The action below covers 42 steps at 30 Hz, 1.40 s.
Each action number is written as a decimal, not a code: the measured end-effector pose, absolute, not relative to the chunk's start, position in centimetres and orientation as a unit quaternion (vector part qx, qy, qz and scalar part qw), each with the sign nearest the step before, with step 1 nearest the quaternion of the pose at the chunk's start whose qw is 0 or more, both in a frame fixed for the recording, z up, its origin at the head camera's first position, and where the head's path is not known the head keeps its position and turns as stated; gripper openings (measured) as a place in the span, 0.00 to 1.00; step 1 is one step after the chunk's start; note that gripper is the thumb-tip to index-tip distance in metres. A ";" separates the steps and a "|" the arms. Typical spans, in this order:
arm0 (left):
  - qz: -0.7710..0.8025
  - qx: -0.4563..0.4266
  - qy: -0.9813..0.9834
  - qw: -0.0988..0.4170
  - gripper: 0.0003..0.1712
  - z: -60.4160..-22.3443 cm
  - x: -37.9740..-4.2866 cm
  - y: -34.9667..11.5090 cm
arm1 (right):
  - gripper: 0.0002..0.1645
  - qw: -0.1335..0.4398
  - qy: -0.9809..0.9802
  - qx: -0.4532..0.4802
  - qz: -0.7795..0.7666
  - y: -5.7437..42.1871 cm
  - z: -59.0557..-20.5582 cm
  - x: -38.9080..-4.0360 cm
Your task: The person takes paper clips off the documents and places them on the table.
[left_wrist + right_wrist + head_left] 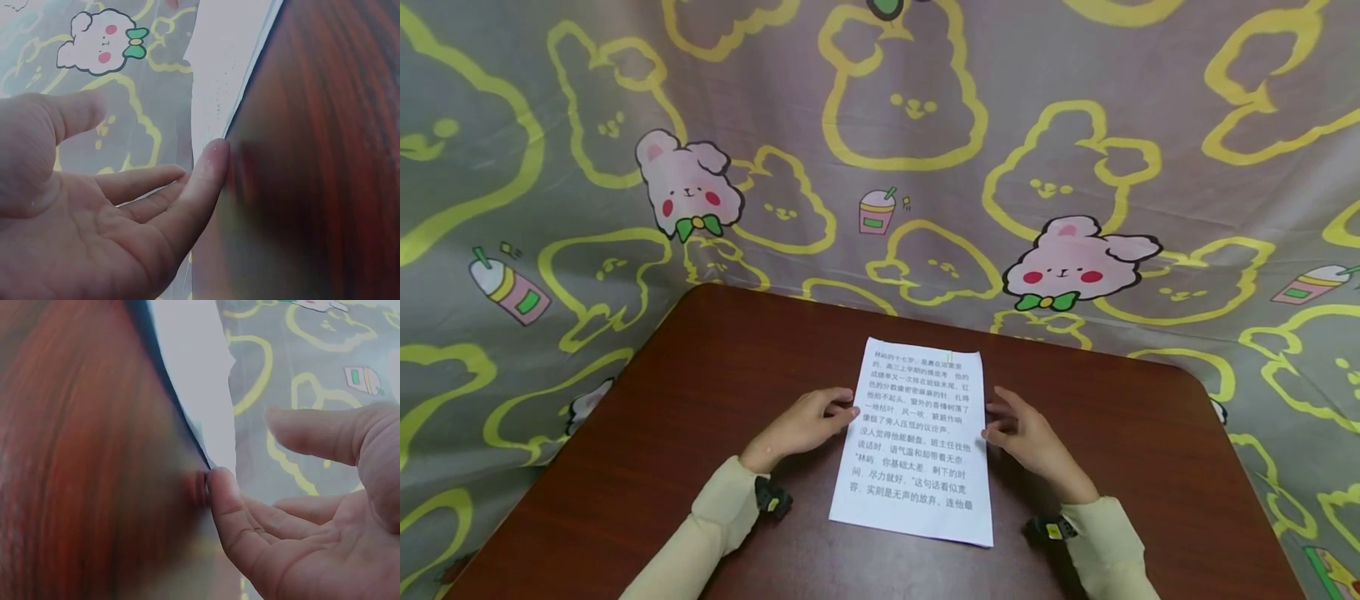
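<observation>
A stack of printed paper sheets (910, 450) lies on the table, text side up, with a small yellow paper clip (950, 357) at its top edge. Beside its left edge is my left hand (801, 429), fingers loosely bent; in the left wrist view one fingertip (215, 156) meets the paper's edge while the thumb stays off it. At the opposite edge my right hand (1030, 437) mirrors this, and the right wrist view has a fingertip (223, 484) against the sheets, thumb raised clear. Neither hand pinches the paper.
The dark brown wooden table (685, 375) has rounded far corners. A grey curtain (790, 108) with yellow outlines and cartoon rabbits hangs behind it and along both sides. Dark wrist devices (772, 498) sit at both pale sleeves.
</observation>
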State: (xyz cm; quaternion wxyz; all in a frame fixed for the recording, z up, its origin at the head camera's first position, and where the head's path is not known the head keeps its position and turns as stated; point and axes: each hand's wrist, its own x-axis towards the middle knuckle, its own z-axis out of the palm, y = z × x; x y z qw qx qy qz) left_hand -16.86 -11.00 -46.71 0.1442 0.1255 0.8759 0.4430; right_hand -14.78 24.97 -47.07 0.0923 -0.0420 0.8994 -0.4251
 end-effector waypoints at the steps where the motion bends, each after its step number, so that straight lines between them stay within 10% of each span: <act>1: 0.449 0.123 0.873 0.146 0.29 -46.7 -16.9 -11.0 | 0.47 0.098 0.892 -0.037 -0.440 25.0 -47.1 -14.8; 23: 0.538 0.106 0.807 0.220 0.32 -46.4 -16.8 -10.9 | 0.44 0.106 0.845 0.006 -0.523 24.7 -47.6 -15.1; 42: 0.524 0.097 0.819 0.214 0.34 -46.6 -16.8 -10.8 | 0.14 0.068 0.877 0.051 -0.473 24.5 -48.3 -15.3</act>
